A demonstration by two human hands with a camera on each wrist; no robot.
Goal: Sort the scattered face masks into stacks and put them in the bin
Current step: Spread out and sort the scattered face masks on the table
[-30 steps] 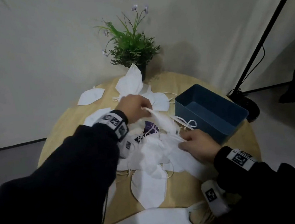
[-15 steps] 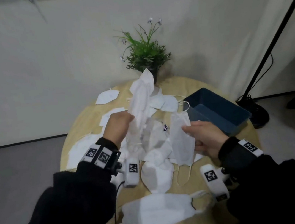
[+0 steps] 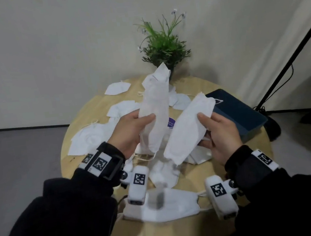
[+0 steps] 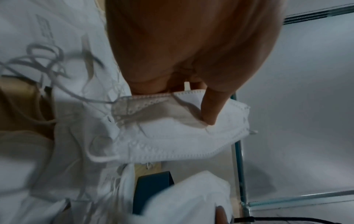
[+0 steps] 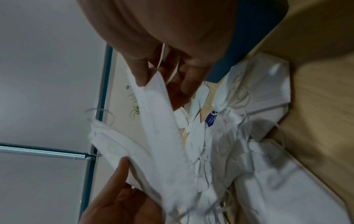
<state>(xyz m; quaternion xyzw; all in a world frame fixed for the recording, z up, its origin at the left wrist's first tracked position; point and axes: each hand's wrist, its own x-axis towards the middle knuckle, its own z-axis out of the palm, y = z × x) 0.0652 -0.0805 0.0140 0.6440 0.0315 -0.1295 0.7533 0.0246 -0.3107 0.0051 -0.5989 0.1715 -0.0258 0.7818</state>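
Note:
My left hand (image 3: pixel 130 129) grips a white face mask (image 3: pixel 154 110) upright above the round wooden table (image 3: pixel 203 86), thumb across its front; the same mask (image 4: pixel 172 133) fills the left wrist view. My right hand (image 3: pixel 219 129) pinches a second white mask (image 3: pixel 186 129), tilted, between thumb and fingers; this mask (image 5: pixel 159 128) also shows in the right wrist view. The two masks are held side by side, close but apart. Several more white masks (image 3: pixel 92 139) lie scattered on the table. The dark blue bin (image 3: pixel 238 113) stands at the table's right, partly behind the right-hand mask.
A potted green plant (image 3: pixel 163 44) stands at the table's far edge. A black stand pole (image 3: pixel 288 58) with a cable rises to the right of the table. One large mask (image 3: pixel 169 204) lies near the front edge. A small purple label (image 3: pixel 171 122) lies among the masks.
Both hands have lifted a mask each off the pile and brought them up side by side. The right-hand mask now tilts up toward the bin instead of hanging down.

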